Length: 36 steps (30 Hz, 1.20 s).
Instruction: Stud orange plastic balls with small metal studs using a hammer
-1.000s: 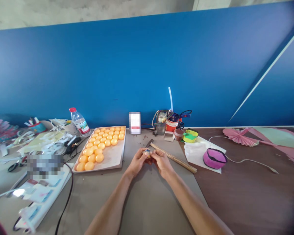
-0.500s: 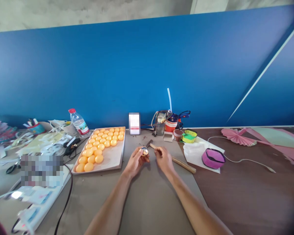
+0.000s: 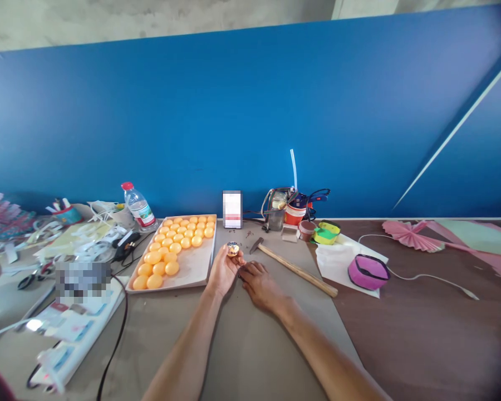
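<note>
My left hand (image 3: 223,270) is closed around a small shiny metallic ball-like piece (image 3: 232,249), its gold and silver surface facing up. Just to the right, my right hand (image 3: 262,284) lies palm down on the grey mat (image 3: 250,345), fingers stretched toward the left hand; its fingertips are partly hidden. Beyond the right hand rests a hammer (image 3: 298,269) with a wooden handle, its dark head pointing left. Tiny dark bits (image 3: 249,234) are scattered on the mat past the hands.
A shallow white tray (image 3: 198,266) with several orange balls (image 3: 172,268) stands left of my hands. A screen device (image 3: 232,209), a glass jar (image 3: 276,214) and a red tub (image 3: 295,215) stand by the blue partition. Right are a yellow-green container (image 3: 327,231) and a purple one (image 3: 368,272).
My right hand has moved left and down onto the mat, away from the hammer's head. My left hand has shifted slightly left with the shiny piece. The hammer now lies uncovered.
</note>
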{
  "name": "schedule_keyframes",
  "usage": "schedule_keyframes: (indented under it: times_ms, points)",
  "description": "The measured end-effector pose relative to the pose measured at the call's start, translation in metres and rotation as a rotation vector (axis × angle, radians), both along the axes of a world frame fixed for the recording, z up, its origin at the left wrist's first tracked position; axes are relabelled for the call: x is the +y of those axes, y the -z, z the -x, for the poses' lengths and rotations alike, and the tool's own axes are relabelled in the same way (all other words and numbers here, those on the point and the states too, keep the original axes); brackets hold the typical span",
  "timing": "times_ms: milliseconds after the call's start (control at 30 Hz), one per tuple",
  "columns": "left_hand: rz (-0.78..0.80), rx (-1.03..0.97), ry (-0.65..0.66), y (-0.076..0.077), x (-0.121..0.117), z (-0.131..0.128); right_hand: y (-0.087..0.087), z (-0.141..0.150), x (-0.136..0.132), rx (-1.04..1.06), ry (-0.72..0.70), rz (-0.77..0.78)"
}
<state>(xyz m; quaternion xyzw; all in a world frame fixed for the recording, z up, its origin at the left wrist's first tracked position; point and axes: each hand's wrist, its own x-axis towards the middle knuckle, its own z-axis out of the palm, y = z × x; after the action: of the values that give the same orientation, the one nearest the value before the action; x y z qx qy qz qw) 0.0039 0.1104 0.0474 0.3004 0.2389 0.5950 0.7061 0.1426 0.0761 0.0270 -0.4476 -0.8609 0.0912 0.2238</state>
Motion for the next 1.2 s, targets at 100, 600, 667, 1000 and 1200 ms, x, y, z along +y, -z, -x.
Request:
schedule_keyframes:
  times_ms: [100, 600, 667, 1000, 1200]
  points:
    - [-0.009, 0.009, 0.004, 0.003, 0.0, -0.002, 0.0, 0.0, 0.003, -0.011, 0.007, -0.005]
    - [0.035, -0.065, -0.158, 0.006, 0.008, 0.008, -0.001, -0.002, 0.005, 0.073, 0.075, -0.077]
    - [0.025, -0.075, -0.195, 0.008, 0.01, 0.009, 0.002, 0.006, 0.006, 0.022, 0.035, -0.016]
    - [0.03, -0.042, -0.202, 0.013, 0.013, 0.01, 0.003, 0.01, 0.006, 0.01, -0.007, -0.011]
    - [0.041, -0.037, -0.203, 0.013, 0.012, 0.01, 0.011, 0.004, 0.01, 0.069, 0.023, -0.047]
